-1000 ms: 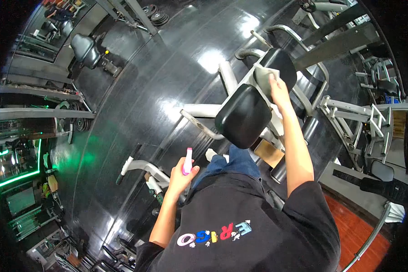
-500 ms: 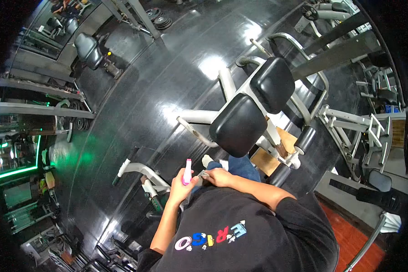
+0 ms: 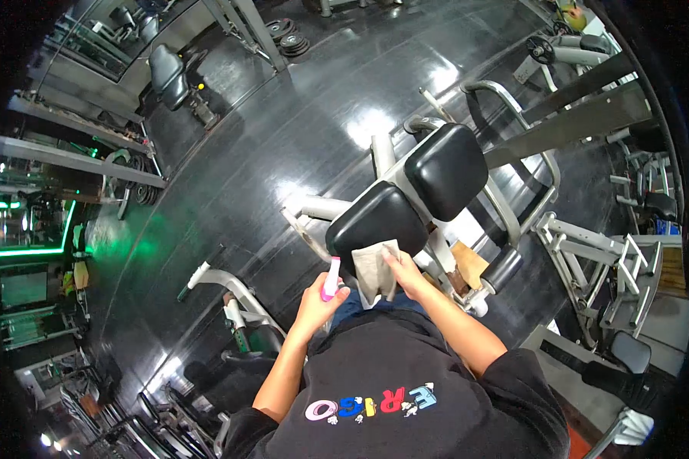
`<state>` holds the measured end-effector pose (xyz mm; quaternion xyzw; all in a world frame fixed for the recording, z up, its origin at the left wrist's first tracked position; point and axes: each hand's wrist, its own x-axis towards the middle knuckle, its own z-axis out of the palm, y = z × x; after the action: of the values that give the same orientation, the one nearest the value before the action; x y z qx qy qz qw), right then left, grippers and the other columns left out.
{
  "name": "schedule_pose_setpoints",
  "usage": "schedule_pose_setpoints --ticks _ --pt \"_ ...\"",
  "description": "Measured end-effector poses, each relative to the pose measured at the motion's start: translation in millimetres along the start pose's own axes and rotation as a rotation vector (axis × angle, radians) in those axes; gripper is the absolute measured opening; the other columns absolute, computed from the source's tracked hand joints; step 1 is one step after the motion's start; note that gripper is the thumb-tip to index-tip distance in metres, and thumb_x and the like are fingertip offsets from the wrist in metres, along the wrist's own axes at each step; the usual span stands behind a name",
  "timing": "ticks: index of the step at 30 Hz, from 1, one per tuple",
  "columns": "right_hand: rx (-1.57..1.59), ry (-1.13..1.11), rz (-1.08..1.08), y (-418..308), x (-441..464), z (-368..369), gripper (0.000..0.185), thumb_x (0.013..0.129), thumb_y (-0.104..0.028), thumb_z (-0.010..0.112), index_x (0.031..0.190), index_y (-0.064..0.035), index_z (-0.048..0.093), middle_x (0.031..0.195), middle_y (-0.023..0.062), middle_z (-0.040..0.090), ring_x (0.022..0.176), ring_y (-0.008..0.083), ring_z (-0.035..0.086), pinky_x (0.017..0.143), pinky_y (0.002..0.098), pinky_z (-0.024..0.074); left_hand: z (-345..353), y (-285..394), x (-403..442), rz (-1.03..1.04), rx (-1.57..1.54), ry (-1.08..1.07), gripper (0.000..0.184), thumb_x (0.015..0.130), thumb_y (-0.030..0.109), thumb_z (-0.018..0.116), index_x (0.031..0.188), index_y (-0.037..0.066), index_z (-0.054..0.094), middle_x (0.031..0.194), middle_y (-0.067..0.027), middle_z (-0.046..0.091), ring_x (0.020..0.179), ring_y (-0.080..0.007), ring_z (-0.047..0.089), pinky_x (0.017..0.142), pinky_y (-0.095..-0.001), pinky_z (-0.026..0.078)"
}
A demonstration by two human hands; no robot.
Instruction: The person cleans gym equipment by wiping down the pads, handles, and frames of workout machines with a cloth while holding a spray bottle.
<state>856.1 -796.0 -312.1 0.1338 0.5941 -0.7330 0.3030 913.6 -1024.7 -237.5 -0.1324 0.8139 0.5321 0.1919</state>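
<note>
A white and pink spray bottle (image 3: 331, 278) is in my left hand (image 3: 318, 303), its top pointing away from my body. My right hand (image 3: 406, 274) grips a light grey cloth (image 3: 374, 271) by its right side. The cloth hangs open beside the bottle, overlapping the near edge of a black padded seat (image 3: 379, 219); whether it touches the seat is unclear. Behind that seat is a second black pad (image 3: 446, 172) on the same white-framed machine.
A white curved machine arm (image 3: 230, 281) stands at the left. Black rollers (image 3: 503, 269) and a wooden board (image 3: 468, 265) are right of the pads. More gym machines (image 3: 597, 256) line the right, and weight plates (image 3: 292, 43) lie at the back.
My right hand left the far pad with the cloth, came in beside the bottle at my waist, then moved slightly forward and right. The cloth, bunched half a second ago, now hangs spread out.
</note>
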Motion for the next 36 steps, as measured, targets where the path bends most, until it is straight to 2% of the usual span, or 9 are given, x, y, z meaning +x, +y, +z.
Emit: schedule_pose_setpoints --ticks 5,8,11,12,16,23,30,34,36 --pt "-0.176 0.063 0.013 -3.6 -14.6 -60.3 0.048 0.095 -0.043 0.057 0.116 -0.0001 0.061 0.107 0.0062 0.064 0.099 0.0143 0.057 0.087 0.0333 0.0449 42.5 -1.3 -0.9 -0.080 0.041 -0.051 0.051 0.082 0.047 0.070 0.107 0.004 0.060 0.088 -0.0160 0.068 0.083 -0.0282 0.067 0.076 -0.0374 0.050" --pt "-0.208 0.113 0.161 -1.6 -13.4 -100.5 0.050 0.094 -0.042 0.059 0.119 0.0011 0.058 0.109 0.0073 0.063 0.101 0.0155 0.056 0.088 0.0330 0.0442 64.2 -11.8 -5.1 -0.121 0.114 -0.066 0.059 0.080 0.055 0.069 0.108 0.004 0.060 0.090 -0.0182 0.068 0.086 -0.0320 0.067 0.076 -0.0400 0.049" --pt "-0.112 0.135 0.086 3.3 -12.2 -128.2 0.046 0.094 -0.038 0.060 0.120 -0.0008 0.057 0.111 0.0068 0.063 0.104 0.0165 0.056 0.090 0.0331 0.0435 84.7 -18.5 -2.7 -0.093 0.108 -0.067 0.060 0.080 0.057 0.068 0.108 0.004 0.060 0.087 -0.0194 0.067 0.083 -0.0336 0.067 0.075 -0.0408 0.049" --pt "-0.084 0.174 0.062 9.6 -12.4 -138.2 0.044 0.094 -0.036 0.061 0.121 -0.0019 0.057 0.112 0.0064 0.062 0.105 0.0167 0.056 0.091 0.0331 0.0434 86.6 -10.4 -0.6 -0.203 0.123 -0.094 0.053 0.081 0.047 0.071 0.109 0.002 0.062 0.094 -0.0144 0.069 0.089 -0.0233 0.067 0.081 -0.0349 0.050" --pt "-0.071 0.175 0.092 30.9 -20.9 -167.0 0.044 0.095 -0.032 0.060 0.128 -0.0047 0.054 0.119 0.0061 0.060 0.108 0.0164 0.055 0.093 0.0323 0.0426 95.4 -7.2 -1.8 -0.183 0.124 0.001 0.047 0.082 0.047 0.071 0.098 0.003 0.061 0.083 -0.0130 0.067 0.079 -0.0226 0.066 0.073 -0.0356 0.049" --pt "-0.172 0.190 0.059 56.4 -55.3 -151.3 0.043 0.094 -0.035 0.061 0.119 -0.0005 0.061 0.107 0.0058 0.064 0.097 0.0157 0.057 0.086 0.0322 0.0451 83.7 -17.6 -19.8 -0.158 0.124 0.039 0.046 0.081 0.048 0.070 0.086 0.004 0.058 0.071 -0.0120 0.062 0.069 -0.0242 0.063 0.067 -0.0371 0.047" --pt "-0.350 0.080 0.130 62.2 -88.7 -110.1 0.042 0.092 -0.034 0.064 0.119 -0.0022 0.061 0.108 0.0052 0.064 0.099 0.0136 0.057 0.086 0.0311 0.0447 77.9 -34.8 -22.5 -0.091 0.127 0.120 0.047 0.080 0.048 0.071 0.088 0.004 0.059 0.073 -0.0135 0.064 0.069 -0.0262 0.063 0.068 -0.0389 0.048" --pt "-0.376 0.039 0.053 66.6 -94.8 -89.4 0.044 0.089 -0.033 0.065 0.120 -0.0016 0.061 0.112 0.0112 0.066 0.104 0.0197 0.060 0.091 0.0338 0.0458 80.0 -44.4 -26.6 -0.152 0.053 0.113 0.042 0.083 0.046 0.069 0.089 0.005 0.060 0.072 -0.0078 0.063 0.065 -0.0184 0.062 0.065 -0.0343 0.048" --pt "-0.429 0.058 0.035 81.7 -88.5 -86.0 0.042 0.090 -0.030 0.064 0.121 -0.0017 0.061 0.112 0.0108 0.066 0.105 0.0200 0.060 0.092 0.0335 0.0457 80.4 -51.5 -33.1 -0.143 0.002 0.140 0.045 0.082 0.048 0.069 0.088 0.005 0.058 0.073 -0.0113 0.064 0.069 -0.0235 0.063 0.067 -0.0371 0.048"
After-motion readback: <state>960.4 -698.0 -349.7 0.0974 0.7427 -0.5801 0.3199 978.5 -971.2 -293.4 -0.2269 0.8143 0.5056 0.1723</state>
